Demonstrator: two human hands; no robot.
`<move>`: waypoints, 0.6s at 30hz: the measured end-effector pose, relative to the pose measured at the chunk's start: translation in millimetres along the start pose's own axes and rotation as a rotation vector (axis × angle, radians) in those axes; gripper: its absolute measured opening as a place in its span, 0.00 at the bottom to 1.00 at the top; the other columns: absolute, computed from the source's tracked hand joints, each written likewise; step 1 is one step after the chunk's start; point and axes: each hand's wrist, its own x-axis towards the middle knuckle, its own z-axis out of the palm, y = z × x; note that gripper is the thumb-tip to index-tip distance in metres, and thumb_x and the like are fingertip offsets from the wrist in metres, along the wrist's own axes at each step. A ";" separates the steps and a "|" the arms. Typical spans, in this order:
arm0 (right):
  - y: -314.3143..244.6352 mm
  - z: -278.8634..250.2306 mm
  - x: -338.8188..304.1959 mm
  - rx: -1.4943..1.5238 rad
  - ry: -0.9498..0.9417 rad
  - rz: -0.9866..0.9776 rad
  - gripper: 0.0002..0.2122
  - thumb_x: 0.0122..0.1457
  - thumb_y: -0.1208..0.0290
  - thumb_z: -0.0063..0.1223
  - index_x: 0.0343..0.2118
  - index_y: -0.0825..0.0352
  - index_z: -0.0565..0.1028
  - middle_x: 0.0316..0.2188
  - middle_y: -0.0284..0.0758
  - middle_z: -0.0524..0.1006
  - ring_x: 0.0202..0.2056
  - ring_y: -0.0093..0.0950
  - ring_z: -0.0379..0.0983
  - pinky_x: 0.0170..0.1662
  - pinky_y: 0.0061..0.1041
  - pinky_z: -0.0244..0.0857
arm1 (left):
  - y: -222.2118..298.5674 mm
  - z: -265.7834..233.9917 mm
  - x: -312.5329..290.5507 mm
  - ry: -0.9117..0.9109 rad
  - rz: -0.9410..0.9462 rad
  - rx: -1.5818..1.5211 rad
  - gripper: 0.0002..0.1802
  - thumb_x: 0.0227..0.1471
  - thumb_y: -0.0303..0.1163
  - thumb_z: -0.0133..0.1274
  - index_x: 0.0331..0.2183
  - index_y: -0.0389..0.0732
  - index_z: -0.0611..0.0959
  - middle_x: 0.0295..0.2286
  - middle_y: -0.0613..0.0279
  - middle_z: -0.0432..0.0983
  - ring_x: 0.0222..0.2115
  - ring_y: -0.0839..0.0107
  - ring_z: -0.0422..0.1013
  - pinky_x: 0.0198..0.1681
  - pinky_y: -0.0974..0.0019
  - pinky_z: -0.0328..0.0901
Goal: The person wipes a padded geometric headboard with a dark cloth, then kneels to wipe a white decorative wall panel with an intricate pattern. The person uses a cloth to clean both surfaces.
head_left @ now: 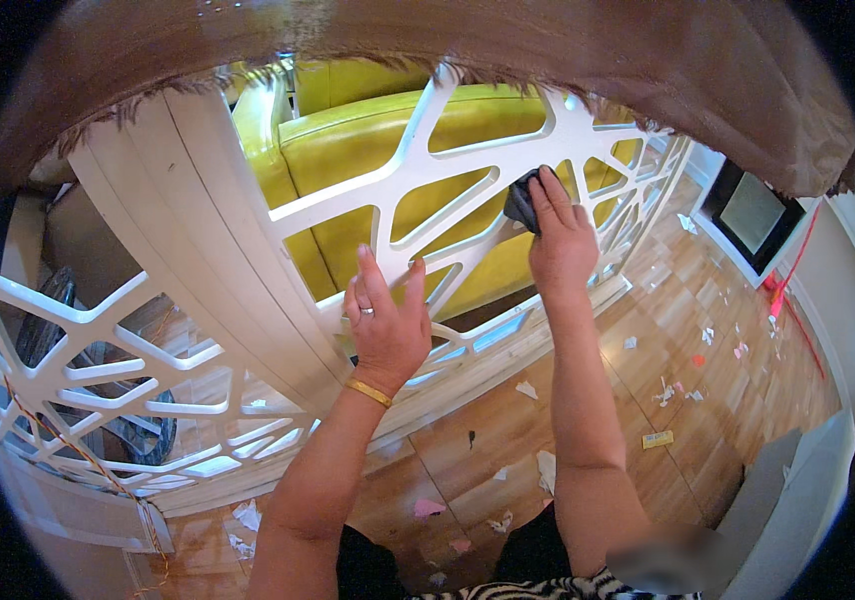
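A white lattice screen with irregular cut-out openings stands upright in front of me. My right hand presses a dark grey cloth against one of its bars, with the fingers stretched over the cloth. Lower and to the left, my left hand rests at the panel with its fingers spread and nothing visible in it. It wears a ring and a gold bracelet. Part of the cloth is hidden under the right fingers.
A yellow-green sofa stands behind the lattice. To the left is a pale wooden post with another white lattice panel beyond it. Paper scraps litter the wood floor. A black-framed panel leans at the right.
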 end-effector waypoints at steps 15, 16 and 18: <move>-74.5 -14.4 -15.3 1.078 -0.066 0.108 0.20 0.40 0.83 0.51 0.41 0.66 0.76 0.39 0.42 0.77 0.42 0.40 0.75 0.47 0.31 0.67 | -0.2 -15.2 6.7 0.179 -0.064 -0.252 0.30 0.46 0.27 0.51 0.54 0.39 0.69 0.56 0.33 0.56 0.52 0.44 0.61 0.55 0.48 0.52; -69.8 -26.1 -3.9 1.082 0.044 0.090 0.20 0.42 0.83 0.51 0.42 0.66 0.76 0.40 0.42 0.77 0.43 0.38 0.74 0.49 0.33 0.66 | 1.2 -16.7 7.2 0.180 -0.104 -0.314 0.30 0.46 0.27 0.51 0.54 0.38 0.69 0.56 0.33 0.56 0.52 0.45 0.61 0.55 0.48 0.52; -65.2 -37.5 15.7 0.944 0.125 0.152 0.22 0.43 0.83 0.51 0.46 0.66 0.73 0.45 0.43 0.75 0.47 0.39 0.72 0.52 0.33 0.64 | 2.9 -20.9 6.8 0.181 -0.128 -0.374 0.33 0.46 0.26 0.53 0.55 0.35 0.65 0.56 0.37 0.59 0.54 0.45 0.59 0.57 0.47 0.50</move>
